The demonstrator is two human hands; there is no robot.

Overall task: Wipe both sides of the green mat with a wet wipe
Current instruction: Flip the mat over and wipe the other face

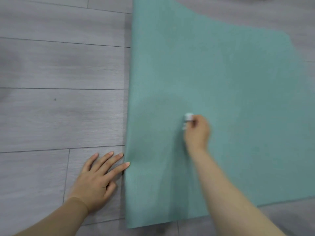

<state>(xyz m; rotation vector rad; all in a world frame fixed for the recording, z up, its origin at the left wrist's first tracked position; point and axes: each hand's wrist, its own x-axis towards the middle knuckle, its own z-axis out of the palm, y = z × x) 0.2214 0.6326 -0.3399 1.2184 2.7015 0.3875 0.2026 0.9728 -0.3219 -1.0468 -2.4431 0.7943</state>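
Mat (221,82) flat on floor (59,65), under right hand (197,132), which pinches wipe (187,119) against it. Left hand (98,178) spread on floor, fingertips touching mat edge. Probably light, soft, floppy, slightly grippy; best lifted by that near edge for flipping.

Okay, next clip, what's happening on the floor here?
A person is cleaning a green mat spread on a grey wood-look floor. The right hand grips a small white wet wipe against the mat's upper face. The left hand lies flat on the floor, fingers spread, one fingertip at the mat's left edge. The picture is slightly blurred.
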